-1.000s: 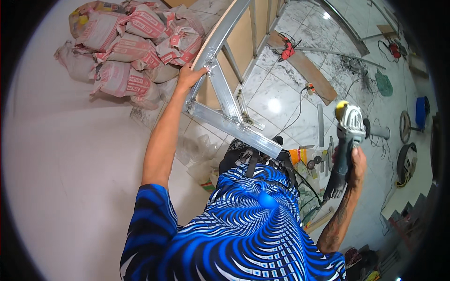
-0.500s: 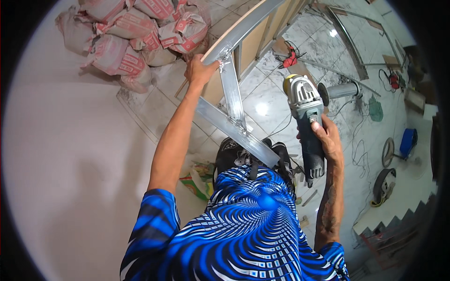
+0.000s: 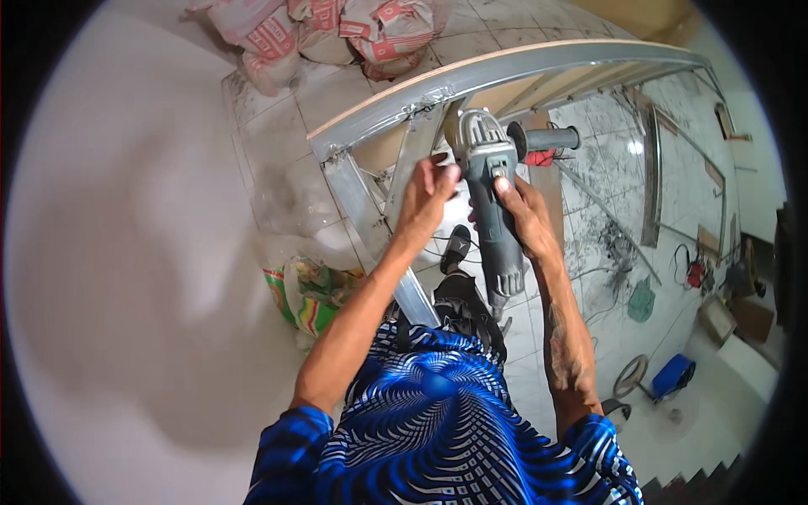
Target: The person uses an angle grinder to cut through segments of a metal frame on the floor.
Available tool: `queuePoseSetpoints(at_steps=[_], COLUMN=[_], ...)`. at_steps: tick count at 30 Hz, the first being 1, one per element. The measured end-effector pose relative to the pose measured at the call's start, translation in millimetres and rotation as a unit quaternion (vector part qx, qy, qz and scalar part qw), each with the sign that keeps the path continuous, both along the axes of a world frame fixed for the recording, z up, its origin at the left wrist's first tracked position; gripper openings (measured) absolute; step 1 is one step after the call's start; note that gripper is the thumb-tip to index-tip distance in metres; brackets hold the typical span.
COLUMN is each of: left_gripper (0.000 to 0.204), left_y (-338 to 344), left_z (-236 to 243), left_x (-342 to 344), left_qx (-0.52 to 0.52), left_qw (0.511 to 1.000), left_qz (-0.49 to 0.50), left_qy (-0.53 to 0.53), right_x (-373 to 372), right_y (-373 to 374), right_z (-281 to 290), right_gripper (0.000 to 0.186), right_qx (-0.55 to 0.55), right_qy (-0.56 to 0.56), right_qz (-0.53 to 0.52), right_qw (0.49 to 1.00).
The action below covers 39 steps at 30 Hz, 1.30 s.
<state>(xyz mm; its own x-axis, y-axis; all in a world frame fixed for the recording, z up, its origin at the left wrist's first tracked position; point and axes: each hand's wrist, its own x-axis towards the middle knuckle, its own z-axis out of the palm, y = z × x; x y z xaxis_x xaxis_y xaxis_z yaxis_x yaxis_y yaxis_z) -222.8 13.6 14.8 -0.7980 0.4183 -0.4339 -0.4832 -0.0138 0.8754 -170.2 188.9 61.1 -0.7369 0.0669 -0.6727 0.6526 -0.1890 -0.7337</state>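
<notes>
Angle grinder (image 3: 495,210) in the right grip (image 3: 530,217) — closed snugly around the dark body, with thumb at the switch (image 3: 498,164) and fingers mostly hidden behind. Silver head (image 3: 481,128) pointing away from the wearer, with a yellowish disc (image 3: 452,126) at its left edge and a dark side handle (image 3: 555,138) jutting right. Left grip (image 3: 429,195) just beside the head, loosely half-open, with fingers bent and thumb toward the tool; looks bare, though cannot tell whether touching the grinder.

Directly beyond both, a grey metal frame (image 3: 497,77) with a pale wooden edge — its lower bar (image 3: 353,202) slanting back toward the patterned blue shirt (image 3: 438,404). Below the grinder, a foot (image 3: 457,244) in dark footwear on the tiled floor (image 3: 273,143).

Past the frame at upper left, red-and-white sacks (image 3: 387,38); left of the lower bar, a colourful plastic bag (image 3: 307,295). Near the side handle, a partly hidden red tool (image 3: 540,157). Farther right, a green bag-like item (image 3: 641,300) and a blue object (image 3: 673,376).
</notes>
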Motion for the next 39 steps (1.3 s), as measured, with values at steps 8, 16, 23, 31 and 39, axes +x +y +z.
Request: queuePoseSetpoints(at_steps=[8, 16, 23, 31, 39], left_gripper=[0.071, 0.058, 0.075, 0.074, 0.069], left_y=[49, 47, 37, 31, 32], left_z=[19, 21, 6, 0, -3], left_x=[12, 12, 9, 9, 11], left_qx=[-0.086, -0.038, -0.015, 0.002, 0.046], left_qw=[0.988, 0.988, 0.995, 0.998, 0.993], left_qz=[0.126, 0.149, 0.095, 0.068, 0.105], left_qy=[-0.020, 0.017, 0.020, 0.012, 0.022], right_x=[-24, -23, -25, -25, -25], right_y=[-10, -10, -19, -25, -24], right_z=[-25, -35, -28, -29, -29], right_gripper=[0.054, 0.058, 0.069, 0.070, 0.068], right_qx=[0.057, 0.148, 0.168, 0.184, 0.208], right_qy=[0.024, 0.036, 0.025, 0.026, 0.014], right_qz=[-0.002, 0.031, 0.010, -0.008, 0.016], right_qw=[0.998, 0.988, 0.985, 0.983, 0.978])
